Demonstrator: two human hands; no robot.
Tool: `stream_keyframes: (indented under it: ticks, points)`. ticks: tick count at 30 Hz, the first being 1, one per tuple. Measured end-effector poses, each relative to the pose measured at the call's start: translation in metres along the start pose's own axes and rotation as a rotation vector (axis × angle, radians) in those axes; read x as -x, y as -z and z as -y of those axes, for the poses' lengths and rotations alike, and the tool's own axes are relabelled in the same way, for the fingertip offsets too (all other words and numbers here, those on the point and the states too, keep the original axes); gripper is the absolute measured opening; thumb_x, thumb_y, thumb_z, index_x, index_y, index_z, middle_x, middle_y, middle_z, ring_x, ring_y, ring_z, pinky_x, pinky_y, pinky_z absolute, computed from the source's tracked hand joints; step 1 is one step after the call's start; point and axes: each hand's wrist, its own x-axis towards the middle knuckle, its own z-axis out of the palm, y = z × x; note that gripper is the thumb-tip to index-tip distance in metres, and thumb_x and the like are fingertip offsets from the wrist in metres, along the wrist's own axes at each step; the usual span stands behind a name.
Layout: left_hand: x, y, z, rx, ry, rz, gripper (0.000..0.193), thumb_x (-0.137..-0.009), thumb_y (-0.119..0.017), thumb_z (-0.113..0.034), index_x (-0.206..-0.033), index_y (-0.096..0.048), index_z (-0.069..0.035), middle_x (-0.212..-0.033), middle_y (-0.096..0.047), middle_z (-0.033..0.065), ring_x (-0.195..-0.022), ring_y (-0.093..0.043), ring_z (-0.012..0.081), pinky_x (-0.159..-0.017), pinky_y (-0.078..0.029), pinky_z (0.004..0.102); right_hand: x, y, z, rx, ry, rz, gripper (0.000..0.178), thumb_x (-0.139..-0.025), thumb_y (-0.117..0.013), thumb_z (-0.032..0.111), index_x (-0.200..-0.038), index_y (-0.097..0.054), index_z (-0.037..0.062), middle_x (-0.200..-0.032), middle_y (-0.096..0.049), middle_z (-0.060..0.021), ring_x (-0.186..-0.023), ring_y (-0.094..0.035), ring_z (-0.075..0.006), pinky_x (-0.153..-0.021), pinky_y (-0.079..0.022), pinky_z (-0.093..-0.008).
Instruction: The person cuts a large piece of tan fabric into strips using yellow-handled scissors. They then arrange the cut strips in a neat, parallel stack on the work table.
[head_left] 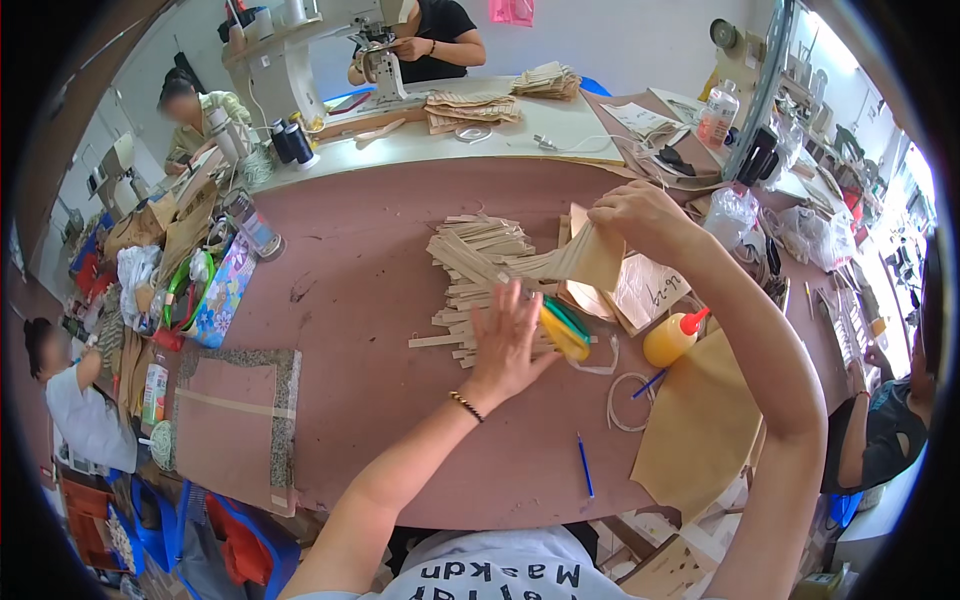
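Note:
My right hand [645,218] is closed on the upper end of a beige fringed piece [597,258], raised off the table. Its thin strips run left toward a layered pile of pale strips [470,265]. Over the lower right part of that pile lies my left hand [508,335], fingers spread. Whether it presses on the strips under it is hidden. Right beside its fingers is a yellow and green object [566,328], partly covered, its kind unclear. Tan pieces and a card with handwriting [650,290] lie below my right hand.
A yellow squeeze bottle with red tip [670,340], a coiled white cord [630,403], a blue pen [585,465] and a tan sheet [700,420] lie at right. A stone slab [285,430] lies left. Across the table, a person works at a sewing machine [385,70].

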Motion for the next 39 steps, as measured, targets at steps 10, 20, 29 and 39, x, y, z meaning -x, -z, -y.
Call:
stream_keyframes:
  ticks: [10, 20, 29, 39]
  points:
    - [-0.013, -0.011, -0.017, -0.101, -0.047, -0.015, 0.060, -0.080, -0.074, -0.046, -0.131, -0.059, -0.018, -0.159, -0.020, 0.0207, -0.148, -0.011, 0.0428, -0.107, -0.014, 0.0762, -0.008, 0.050, -0.055, 0.100, -0.420, 0.109, 0.019, -0.084, -0.059, 0.011, -0.101, -0.068, 0.0113, -0.093, -0.071, -0.0116, -0.091, -0.070, -0.0289, -0.075, -0.056, -0.0399]
    - [-0.054, 0.034, -0.016, -0.153, -0.268, -0.041, 0.014, -0.085, -0.070, -0.023, -0.098, -0.074, -0.020, -0.152, -0.040, 0.0067, -0.147, -0.024, 0.0358, -0.110, -0.011, 0.0755, 0.136, 0.073, -0.001, -0.393, -0.805, -0.033, 0.044, -0.086, -0.066, 0.027, -0.123, -0.063, 0.0044, -0.110, -0.068, -0.0208, -0.105, -0.065, -0.0358, -0.091, -0.049, -0.0446]
    - [-0.118, 0.095, -0.028, 0.127, -0.357, -0.250, 0.014, -0.089, -0.066, -0.012, -0.102, -0.066, -0.010, -0.104, -0.071, 0.0085, -0.112, -0.064, 0.0281, -0.111, -0.032, 0.0568, 0.346, -0.054, 0.072, -0.372, -1.315, -0.268, 0.049, -0.089, -0.066, 0.025, -0.129, -0.055, -0.0002, -0.116, -0.064, -0.0183, -0.104, -0.063, -0.0328, -0.093, -0.048, -0.0407]
    - [-0.030, 0.158, -0.008, 0.206, -0.197, 0.004, 0.019, -0.085, -0.062, 0.000, -0.103, -0.061, -0.006, -0.090, -0.071, 0.0139, -0.082, -0.069, 0.0322, -0.068, -0.055, 0.0392, 0.387, 0.048, 0.026, -1.130, -1.299, -0.571, 0.027, -0.098, -0.055, 0.016, -0.116, -0.065, -0.0012, -0.103, -0.068, -0.0049, -0.091, -0.061, -0.0117, -0.081, -0.048, -0.0261]
